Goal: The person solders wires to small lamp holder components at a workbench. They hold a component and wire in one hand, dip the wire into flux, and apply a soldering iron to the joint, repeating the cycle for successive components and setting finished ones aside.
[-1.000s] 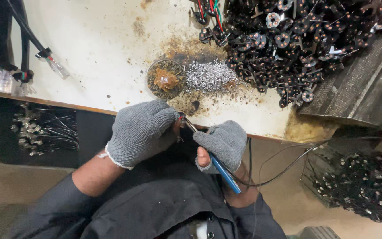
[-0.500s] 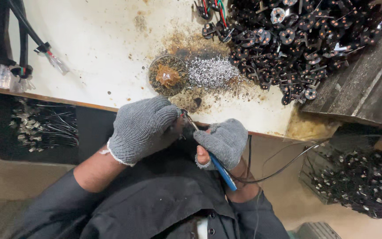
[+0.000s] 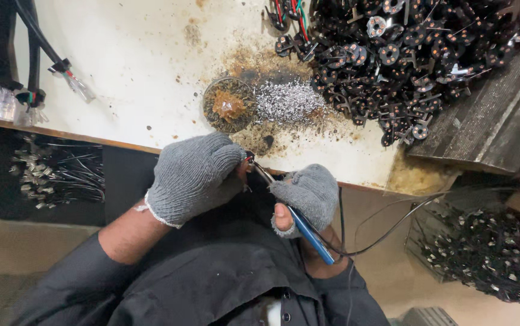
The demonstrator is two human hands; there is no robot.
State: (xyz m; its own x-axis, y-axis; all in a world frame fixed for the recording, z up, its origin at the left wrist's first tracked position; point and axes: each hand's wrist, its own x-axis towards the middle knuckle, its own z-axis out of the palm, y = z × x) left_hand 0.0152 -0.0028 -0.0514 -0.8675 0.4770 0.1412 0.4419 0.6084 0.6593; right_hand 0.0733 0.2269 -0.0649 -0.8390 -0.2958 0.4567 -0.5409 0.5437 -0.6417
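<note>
Little has shifted since half a second ago: your left hand (image 3: pixel 195 176) stays closed on a small part at the near table edge (image 3: pixel 91 136), your right hand (image 3: pixel 309 193) still clamped on the blue-handled soldering iron (image 3: pixel 308 230), tip at that part. White stained tabletop (image 3: pixel 133 54): flux tin (image 3: pixel 228 104) and solder scraps (image 3: pixel 289 101) just beyond, black component pile (image 3: pixel 405 54) far right, open room far left.

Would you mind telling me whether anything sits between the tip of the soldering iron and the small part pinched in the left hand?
Nothing visible does. The right hand holds the blue-handled soldering iron, its tip reaching straight to the small part at the left hand fingertips, just off the bench edge. The contact itself is too small to make out.
</note>
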